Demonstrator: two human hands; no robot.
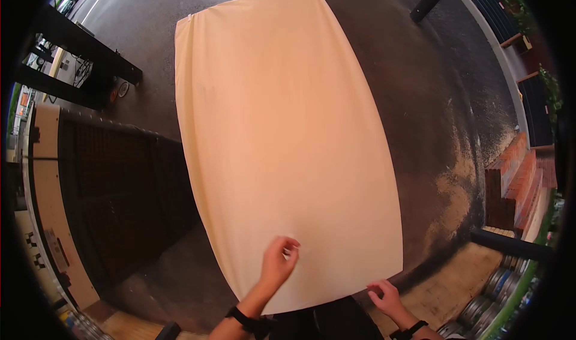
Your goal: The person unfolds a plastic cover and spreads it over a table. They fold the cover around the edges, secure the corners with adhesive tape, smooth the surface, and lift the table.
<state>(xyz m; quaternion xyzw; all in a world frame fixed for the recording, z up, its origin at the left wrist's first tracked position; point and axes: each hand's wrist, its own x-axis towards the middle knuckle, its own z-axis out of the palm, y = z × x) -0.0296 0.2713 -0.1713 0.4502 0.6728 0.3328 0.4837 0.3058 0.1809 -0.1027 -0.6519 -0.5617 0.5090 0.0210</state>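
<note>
A cream-coloured cloth (288, 130) covers a long table in front of me, with a folded ridge running down its left side. Above the near end of it is my left hand (279, 262), its fingers curled in toward the thumb. A small pale bit shows by the fingertips, too small to name. At the near right corner of the cloth is my right hand (389, 298), just off the edge, fingers bent and the thumb apart from them. Nothing shows in that hand. Dark bands circle both wrists.
A dark panelled cabinet (120, 190) stands to the left. Black posts (435, 1) rise from the dark floor (420, 112). Brick steps (516, 178) are at the right, with metal kegs (501, 286) below them. Planters with greenery line the far right.
</note>
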